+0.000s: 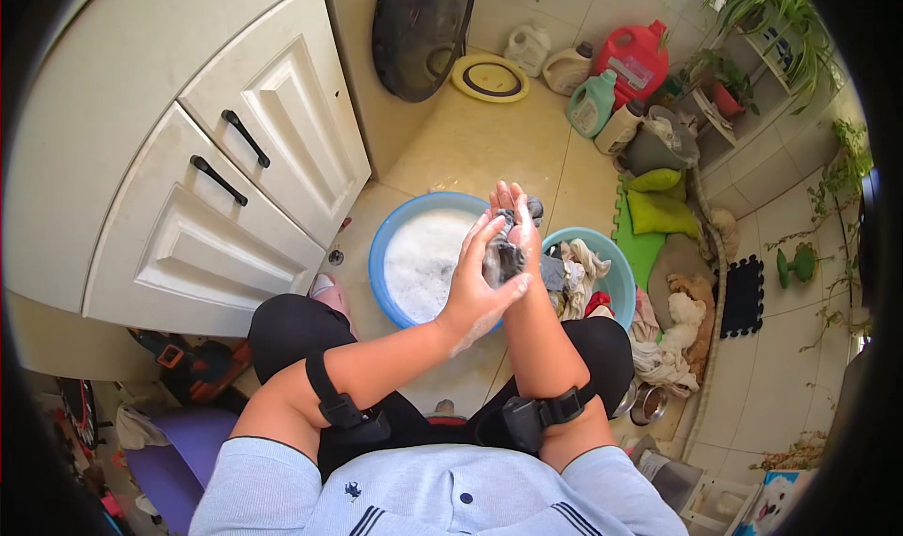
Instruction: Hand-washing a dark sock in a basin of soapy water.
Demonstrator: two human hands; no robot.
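Pressed between my two hands is a wet, bunched-up grey cloth (506, 257) streaked with suds. My left hand (476, 264) lies along its left side, fingers pointing up and thumb reaching right. Against the other side is my right hand (525, 233), its fingers extended and foamy; part of the cloth sticks out beyond it. Both hands are over the right side of a blue basin (378, 268) filled with white foam (427, 261). To the right, a teal basin (622, 289) holds a pile of mixed clothes (582, 271).
White cabinet doors (282, 113) with black handles stand at left. Several detergent bottles (592, 106) line the far wall beside a yellow collapsible basin (490, 77). A dog (695, 317) lies at right near a metal bowl (647, 403). A floor drain (336, 257) is left of the blue basin.
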